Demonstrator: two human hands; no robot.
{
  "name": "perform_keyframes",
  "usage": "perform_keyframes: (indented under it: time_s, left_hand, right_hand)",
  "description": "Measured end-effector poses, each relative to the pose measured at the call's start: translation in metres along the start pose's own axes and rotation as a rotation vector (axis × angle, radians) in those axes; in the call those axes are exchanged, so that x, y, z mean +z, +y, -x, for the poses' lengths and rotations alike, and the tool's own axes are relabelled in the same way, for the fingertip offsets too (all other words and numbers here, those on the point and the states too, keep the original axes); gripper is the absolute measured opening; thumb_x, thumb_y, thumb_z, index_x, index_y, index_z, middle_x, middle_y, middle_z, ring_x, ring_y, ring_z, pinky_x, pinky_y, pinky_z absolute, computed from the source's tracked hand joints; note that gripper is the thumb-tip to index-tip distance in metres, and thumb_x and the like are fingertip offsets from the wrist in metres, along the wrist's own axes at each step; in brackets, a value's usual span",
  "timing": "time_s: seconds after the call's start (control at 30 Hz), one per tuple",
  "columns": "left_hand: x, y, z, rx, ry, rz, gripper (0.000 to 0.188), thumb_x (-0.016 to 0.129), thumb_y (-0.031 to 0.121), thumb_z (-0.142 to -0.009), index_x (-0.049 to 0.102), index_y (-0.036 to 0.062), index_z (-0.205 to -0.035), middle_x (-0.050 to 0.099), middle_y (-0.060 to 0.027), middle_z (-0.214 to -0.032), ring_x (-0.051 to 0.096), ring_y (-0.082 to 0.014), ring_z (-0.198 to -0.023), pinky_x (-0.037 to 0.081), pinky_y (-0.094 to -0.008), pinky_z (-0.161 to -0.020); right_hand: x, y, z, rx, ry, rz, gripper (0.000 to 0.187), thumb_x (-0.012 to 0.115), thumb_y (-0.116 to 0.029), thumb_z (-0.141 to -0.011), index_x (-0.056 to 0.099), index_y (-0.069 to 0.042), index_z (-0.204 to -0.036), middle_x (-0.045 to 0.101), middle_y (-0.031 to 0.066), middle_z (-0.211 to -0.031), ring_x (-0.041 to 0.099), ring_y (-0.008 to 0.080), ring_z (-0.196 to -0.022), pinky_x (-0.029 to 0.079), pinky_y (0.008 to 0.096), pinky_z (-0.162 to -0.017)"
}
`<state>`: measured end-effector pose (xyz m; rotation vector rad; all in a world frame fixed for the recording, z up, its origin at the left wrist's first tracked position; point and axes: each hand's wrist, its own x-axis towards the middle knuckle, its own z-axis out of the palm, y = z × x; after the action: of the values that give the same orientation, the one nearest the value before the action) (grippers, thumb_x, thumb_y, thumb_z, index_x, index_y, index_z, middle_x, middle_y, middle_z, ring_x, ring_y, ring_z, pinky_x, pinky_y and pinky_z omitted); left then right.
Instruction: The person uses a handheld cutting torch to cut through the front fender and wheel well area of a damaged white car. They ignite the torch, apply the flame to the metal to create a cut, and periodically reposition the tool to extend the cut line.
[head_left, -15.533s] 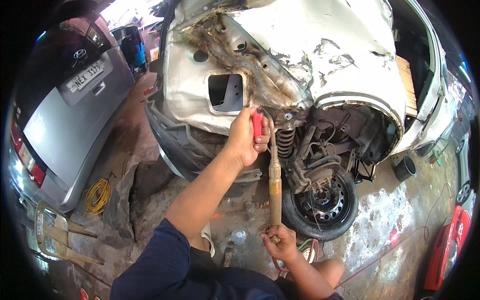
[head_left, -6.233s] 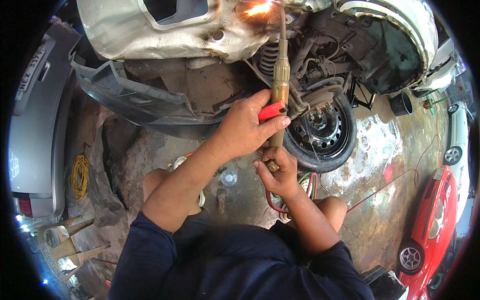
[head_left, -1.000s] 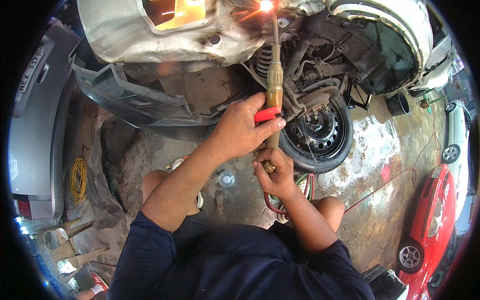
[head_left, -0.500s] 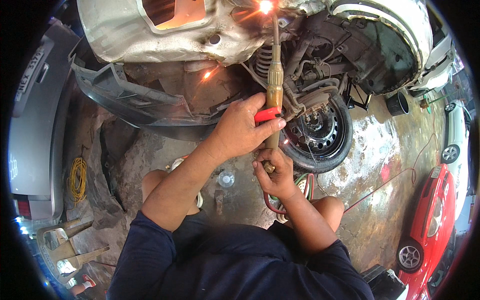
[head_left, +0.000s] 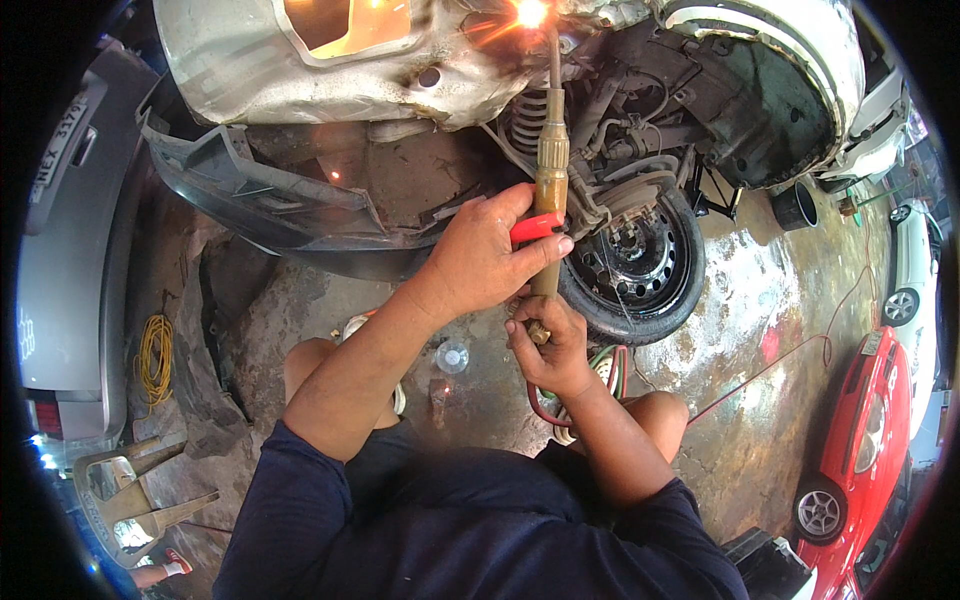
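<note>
A brass gas torch point(head_left: 552, 150) stands upright in the picture, its tip against the bare metal car body point(head_left: 465, 85). Bright orange light and sparks point(head_left: 530, 14) flare there. My left hand point(head_left: 480, 250) wraps round the torch's handle, with a small red object point(head_left: 537, 228), perhaps a lighter, between thumb and forefinger. Lower down, my right hand point(head_left: 555, 345) is closed round the torch's rear end beside a brass valve knob point(head_left: 539, 333). Red and green hoses point(head_left: 612, 365) hang below that hand. The seam being heated is lost in the glare.
A coil spring point(head_left: 528, 122) and brake parts sit right of the torch, above a wheel point(head_left: 640, 265) lying on the floor. A loose dark bumper point(head_left: 290, 205) lies to the left. A clear plastic bottle point(head_left: 452, 357) is between my knees. Parked cars, one red point(head_left: 872, 400), stand right.
The glow at the torch tip has grown larger and brighter. A spark below the car body has shifted left, and another shows on the floor. Both hands hold their places.
</note>
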<state>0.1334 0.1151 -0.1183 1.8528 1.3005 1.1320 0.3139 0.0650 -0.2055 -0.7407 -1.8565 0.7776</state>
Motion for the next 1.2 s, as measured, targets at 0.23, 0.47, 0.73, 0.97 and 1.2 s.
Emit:
perform_keyframes:
  time_s: [0.23, 0.47, 0.73, 0.97, 1.2]
  left_hand:
    - [-0.001, -0.0001, -0.0003, 0.014, -0.013, -0.042, 0.04, 0.085, 0.033, -0.093, 0.068, 0.0026, -0.113, 0.073, -0.0154, -0.088, 0.075, -0.0274, -0.08, 0.058, -0.0412, -0.075]
    - [0.0006, 0.0001, -0.0012, 0.026, 0.013, -0.008, 0.039, 0.086, 0.031, -0.093, 0.068, 0.0029, -0.113, 0.073, -0.0146, -0.087, 0.075, -0.0252, -0.08, 0.058, -0.0406, -0.076]
    - [-0.0001, -0.0016, -0.0016, -0.005, -0.005, -0.011, 0.039, 0.086, 0.031, -0.093, 0.068, 0.0025, -0.112, 0.073, -0.0126, -0.086, 0.072, -0.0208, -0.078, 0.058, -0.0388, -0.073]
    - [-0.0004, -0.0026, -0.0004, 0.017, 0.015, -0.03, 0.039, 0.087, 0.032, -0.094, 0.067, 0.0027, -0.111, 0.071, -0.0116, -0.084, 0.069, -0.0186, -0.077, 0.057, -0.0385, -0.073]
    - [0.0007, -0.0025, 0.0009, 0.011, 0.018, 0.023, 0.038, 0.086, 0.031, -0.094, 0.067, 0.0024, -0.11, 0.069, -0.0105, -0.084, 0.064, -0.0158, -0.077, 0.055, -0.0372, -0.074]
  right_hand:
    - [0.0003, 0.0002, -0.0025, -0.015, 0.013, -0.003, 0.015, 0.074, 0.004, -0.091, 0.064, -0.004, -0.098, 0.069, 0.0115, -0.087, 0.071, 0.0222, -0.067, 0.053, 0.0346, -0.063]
    - [-0.001, 0.0021, 0.0008, 0.04, -0.018, -0.014, 0.017, 0.074, 0.005, -0.09, 0.064, -0.004, -0.1, 0.072, 0.0179, -0.1, 0.075, 0.0304, -0.085, 0.058, 0.0384, -0.076]
    - [0.0006, 0.0037, -0.0019, -0.01, 0.007, -0.004, 0.015, 0.074, 0.005, -0.092, 0.064, -0.004, -0.099, 0.07, 0.0121, -0.088, 0.072, 0.022, -0.067, 0.055, 0.0353, -0.064]
    - [-0.0008, 0.0037, -0.0012, 0.024, -0.021, -0.007, 0.017, 0.074, 0.005, -0.09, 0.064, -0.003, -0.101, 0.073, 0.019, -0.104, 0.075, 0.0315, -0.087, 0.058, 0.0394, -0.078]
    - [-0.0031, 0.0027, 0.0007, 0.046, -0.051, -0.014, 0.019, 0.074, 0.006, -0.089, 0.063, -0.003, -0.101, 0.072, 0.0197, -0.103, 0.077, 0.035, -0.098, 0.06, 0.0415, -0.084]
